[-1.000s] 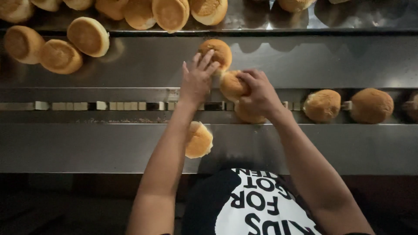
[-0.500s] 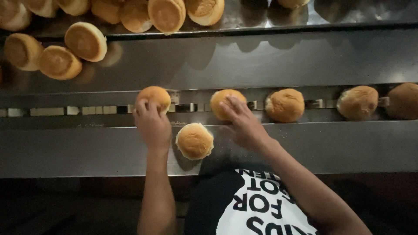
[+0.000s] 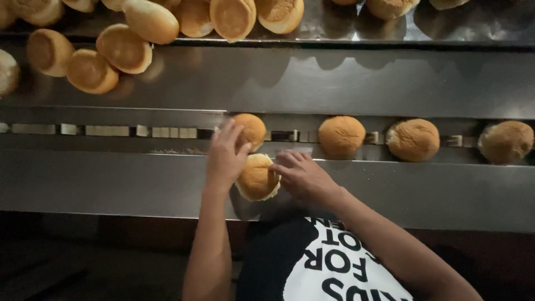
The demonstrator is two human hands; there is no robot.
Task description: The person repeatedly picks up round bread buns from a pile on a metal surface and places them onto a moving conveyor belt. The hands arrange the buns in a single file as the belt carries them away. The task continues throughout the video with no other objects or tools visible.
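Head view showed both bare hands gathered around one round bun (image 3: pixel 257 177) lying on the steel counter (image 3: pixel 111 178) just below the middle of the frame. The left hand (image 3: pixel 225 157) lay against the bun's left edge with fingers loosely spread, the fingertips reaching up toward a second bun (image 3: pixel 251 129) seated in the slotted track (image 3: pixel 167 132) directly above. The right hand (image 3: pixel 304 177) touched the bun's right side with fingers extended and close together; whether either grip had truly closed on the bun could not be told, since it was more cradled than pinched.

To the right along the same track sat three more buns (image 3: pixel 341 136) (image 3: pixel 413 139) (image 3: pixel 506 141), evenly spaced and well apart from the hands. A loose heap of buns (image 3: pixel 125 47) crowded the sloping steel chute (image 3: pixel 334 78) in the upper left of the frame, several showing their flat undersides.

Handling this well seemed to call for light, even contact from both sides, because soft bread would likely dent under fingertip pressure. Keeping the palms low and lifting the bun level would probably keep its domed top facing up, and steering clear of the neighbouring bun in the track would avoid knocking it askew.
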